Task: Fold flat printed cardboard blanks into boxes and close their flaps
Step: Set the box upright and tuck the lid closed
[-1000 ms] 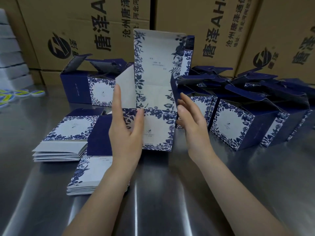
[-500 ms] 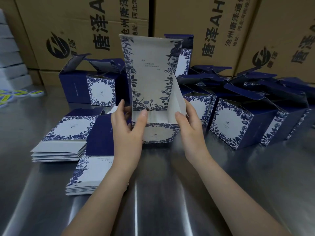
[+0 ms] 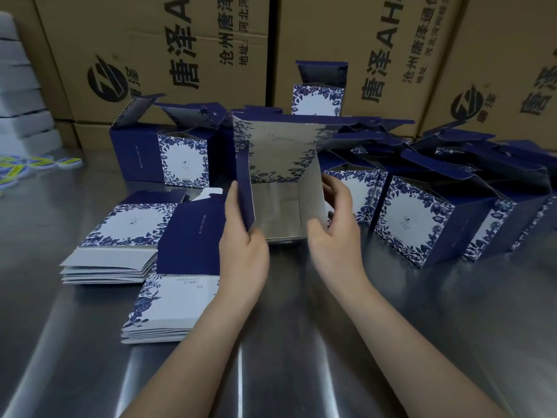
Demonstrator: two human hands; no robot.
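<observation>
A navy and white floral box (image 3: 278, 173) lies tipped on the steel table with its open end facing me, so its grey inside shows. My left hand (image 3: 244, 251) grips its navy left wall near the front corner. My right hand (image 3: 337, 233) holds the right wall, thumb at the front edge and fingers outside. Two stacks of flat printed blanks (image 3: 120, 236) (image 3: 168, 309) lie to the left of my left hand.
Several folded boxes with raised flaps (image 3: 419, 218) crowd the right and back of the steel table (image 3: 301, 342); two more (image 3: 168, 158) stand at back left. Large brown cartons (image 3: 156, 49) wall off the rear. Yellow-green labels (image 3: 36, 164) lie at far left.
The box stood upright with its tall flap raised; now it has been opened into a square tube and tipped toward me, with both hands moved onto its side walls.
</observation>
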